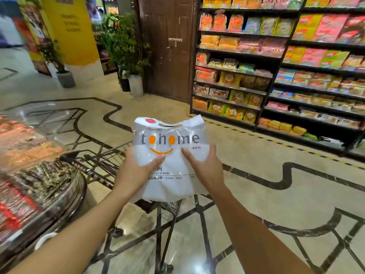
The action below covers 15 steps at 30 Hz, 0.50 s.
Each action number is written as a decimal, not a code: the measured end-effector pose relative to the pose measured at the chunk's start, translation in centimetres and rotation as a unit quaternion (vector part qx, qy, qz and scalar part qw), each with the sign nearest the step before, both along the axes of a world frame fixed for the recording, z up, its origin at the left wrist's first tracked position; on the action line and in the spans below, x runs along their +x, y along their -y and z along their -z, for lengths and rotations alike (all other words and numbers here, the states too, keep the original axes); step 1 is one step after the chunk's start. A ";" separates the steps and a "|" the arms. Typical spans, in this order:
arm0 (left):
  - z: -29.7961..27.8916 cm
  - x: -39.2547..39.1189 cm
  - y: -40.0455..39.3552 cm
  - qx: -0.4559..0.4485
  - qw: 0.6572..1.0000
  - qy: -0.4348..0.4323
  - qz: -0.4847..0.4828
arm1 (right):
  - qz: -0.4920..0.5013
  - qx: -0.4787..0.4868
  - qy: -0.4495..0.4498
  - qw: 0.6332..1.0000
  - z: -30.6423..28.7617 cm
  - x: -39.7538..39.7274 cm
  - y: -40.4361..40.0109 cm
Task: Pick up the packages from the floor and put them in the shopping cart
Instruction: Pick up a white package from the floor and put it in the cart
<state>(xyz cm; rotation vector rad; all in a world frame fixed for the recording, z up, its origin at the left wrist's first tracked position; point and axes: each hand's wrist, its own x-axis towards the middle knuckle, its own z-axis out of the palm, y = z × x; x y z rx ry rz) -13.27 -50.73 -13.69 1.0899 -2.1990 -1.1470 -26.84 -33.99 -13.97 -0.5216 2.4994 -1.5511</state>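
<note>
At the far left we see a curved display counter (65,196) with a clear, glossy cover, heaped with small wrapped sweets in red, brown and dark foil. Just right of it stands the shopping cart (102,165), a dark wire basket of thin crossing rods, with a wheel showing lower down on the polished beige floor (276,184) with its black inlaid lines.

Our left hand (136,169) grips the left edge of the package (169,155), thumb laid across the front and the other fingers curled behind. The package is a crinkled, translucent white plastic bag of plastic bowls, held up in the air above the near end of the cart. Its long axis runs upright, slightly tilted, with the cut-out handle slot at the top pointing away from us and the printed face with grey and orange lettering and an orange smile turned toward us. The film is shiny and creased; stacked round rims show faintly through it.

Our right hand (205,165) holds the right edge likewise, thumb on the front, fingers wrapped behind.

Farther right, dark shelves (276,80) carry rows of bright soft snack packets.
</note>
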 end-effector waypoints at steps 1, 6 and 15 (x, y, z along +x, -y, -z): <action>0.2 -1.2 0.6 0.002 1.000 0.006 0.000 | -0.013 0.000 0.008 1.000 0.3 -1.5 0.6; 1.7 -5.2 3.0 0.014 0.998 0.013 -0.060 | -0.093 0.019 0.007 0.995 1.5 -8.0 5.1; 7.0 -7.1 9.4 0.067 0.981 0.007 -0.182 | -0.221 0.057 0.009 0.974 5.5 -13.0 15.8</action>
